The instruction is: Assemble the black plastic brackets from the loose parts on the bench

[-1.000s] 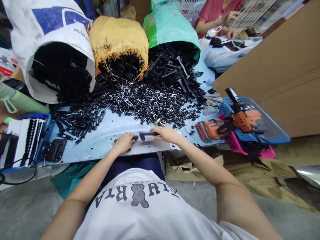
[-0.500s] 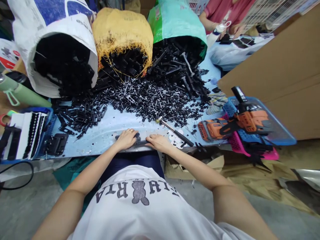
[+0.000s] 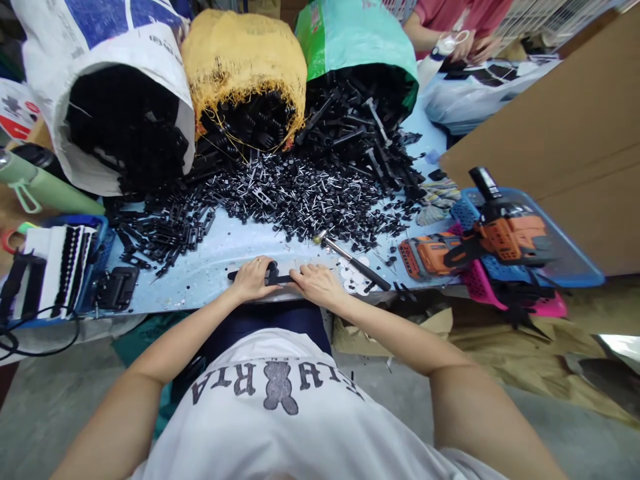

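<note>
Both hands rest at the near edge of the light blue table (image 3: 220,257). My left hand (image 3: 254,280) and my right hand (image 3: 316,285) press with curled fingers on a long black plastic part (image 3: 278,279) that lies flat between them. A small hammer (image 3: 353,261) with a black handle lies on the table just right of my right hand, apart from it. Behind the hands spreads a heap of small black pieces with metal pins (image 3: 305,197).
Three open sacks of black parts stand at the back: white (image 3: 105,100), yellow (image 3: 245,73), green (image 3: 355,60). An orange power drill (image 3: 480,233) lies on blue and pink baskets at right. A blue tray (image 3: 50,267) sits left. Another person (image 3: 453,27) works at the far end.
The hammer left my right hand and now lies on the table. My right hand drew back to the black part beside my left hand, which stayed put.
</note>
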Demonstrator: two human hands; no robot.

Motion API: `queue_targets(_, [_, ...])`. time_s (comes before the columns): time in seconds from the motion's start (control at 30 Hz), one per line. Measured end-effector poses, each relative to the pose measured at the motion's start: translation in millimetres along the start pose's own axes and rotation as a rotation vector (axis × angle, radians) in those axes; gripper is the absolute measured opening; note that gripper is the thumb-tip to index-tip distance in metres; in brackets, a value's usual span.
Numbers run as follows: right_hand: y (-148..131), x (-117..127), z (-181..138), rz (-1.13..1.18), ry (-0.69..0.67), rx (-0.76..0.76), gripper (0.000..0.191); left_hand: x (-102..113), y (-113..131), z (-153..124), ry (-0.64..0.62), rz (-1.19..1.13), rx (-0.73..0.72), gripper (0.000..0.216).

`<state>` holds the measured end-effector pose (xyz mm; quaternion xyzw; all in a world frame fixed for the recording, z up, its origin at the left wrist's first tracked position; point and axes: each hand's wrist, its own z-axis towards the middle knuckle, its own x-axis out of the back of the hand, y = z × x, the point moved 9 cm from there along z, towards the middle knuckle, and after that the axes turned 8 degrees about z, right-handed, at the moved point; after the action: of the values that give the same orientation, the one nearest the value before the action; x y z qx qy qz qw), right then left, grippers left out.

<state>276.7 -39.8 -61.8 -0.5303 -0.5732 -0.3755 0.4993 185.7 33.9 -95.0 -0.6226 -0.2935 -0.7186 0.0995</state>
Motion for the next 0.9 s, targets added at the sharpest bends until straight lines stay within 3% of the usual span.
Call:
queue_targets(0.23, [-6.4, 8.7, 2.1, -0.041, -0.016, 0.062, 0.036, 4.6, -2.4, -2.0, 0.047, -0.065, -0.042, 0.068])
queue_targets(0.5, [-13.9, 24.0, 9.5, -0.132, 0.027, 0.112, 0.032, 11.9, -2.2, -9.0, 0.178, -0.109, -0.056, 0.05])
queue_targets(0.63, [-6.0, 17.3, 10.5, -0.125, 0.06, 0.164, 0.032, 4.5, -2.5, -6.8, 0.108, -0.069, -0.015, 0.052])
queue_targets(0.77, [25.7, -8.4, 11.8, -0.031, 0.005, 0.117, 0.038, -3.1, 3.1, 22.4, -0.035, -0.063, -0.053, 0.055])
queue_targets(0.9, [52.2, -13.9, 36.3, 0.118, 0.065, -0.046, 0.036, 7.2, -21.8, 82.5, 0.049, -0.029, 0.151, 0.036])
